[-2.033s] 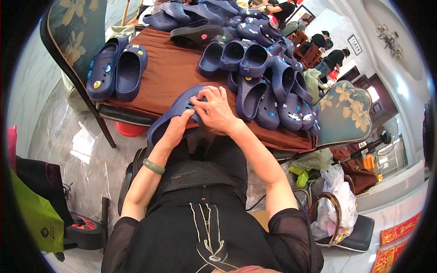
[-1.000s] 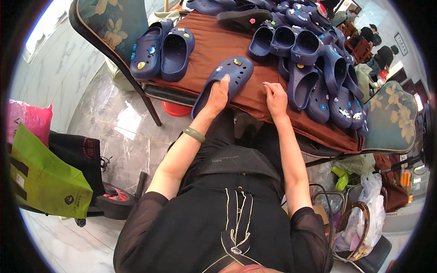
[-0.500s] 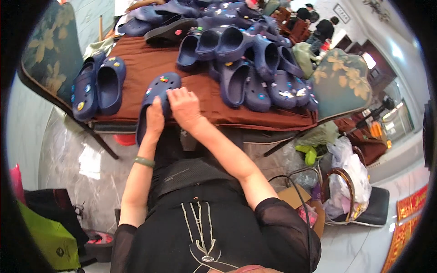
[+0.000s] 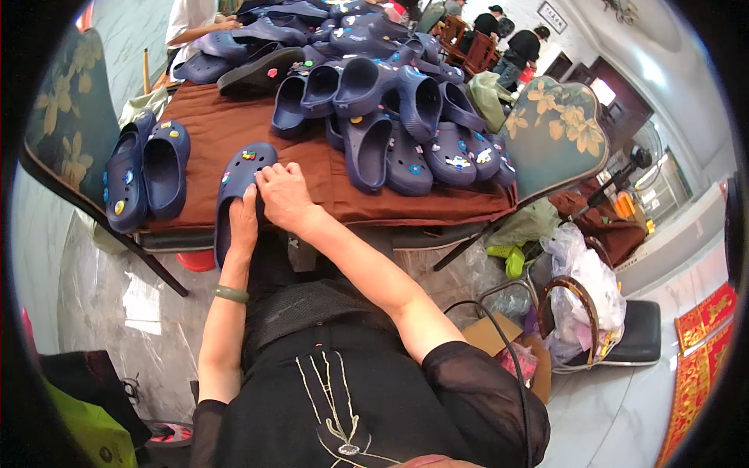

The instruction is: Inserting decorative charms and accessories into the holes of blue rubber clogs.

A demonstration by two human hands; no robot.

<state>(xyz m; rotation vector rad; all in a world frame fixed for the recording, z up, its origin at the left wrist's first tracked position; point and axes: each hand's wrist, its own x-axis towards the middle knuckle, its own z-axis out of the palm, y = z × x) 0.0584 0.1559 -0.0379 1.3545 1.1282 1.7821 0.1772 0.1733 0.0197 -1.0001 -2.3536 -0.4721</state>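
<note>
A navy clog point(image 4: 248, 161) with small colourful charms on its holed top is tilted at the table's near edge, toe pointing away from me. My left hand point(image 4: 243, 220) grips it at the opening, thumb along the upper and the other fingers hidden. My right hand point(image 4: 285, 198) is closed at the right side of the clog's top, fingertips bunched against it; whether a charm is between them is hidden. To the left lies a pair of navy clogs, one with charms point(image 4: 125, 187) and one beside it point(image 4: 165, 168).
A large pile of navy clogs point(image 4: 367, 148) covers the table's far and right parts, over a brown cloth point(image 4: 211, 117). Floral chair backs point(image 4: 558, 129) flank the table. Bags point(image 4: 585, 288) sit on a chair at right. Another person's arm point(image 4: 204, 33) reaches in at far left.
The view has shifted, so the table and clogs appear further left. Both hands stay on the same clog, with the right fingers slightly more bunched. Another person's arm now shows at the far left.
</note>
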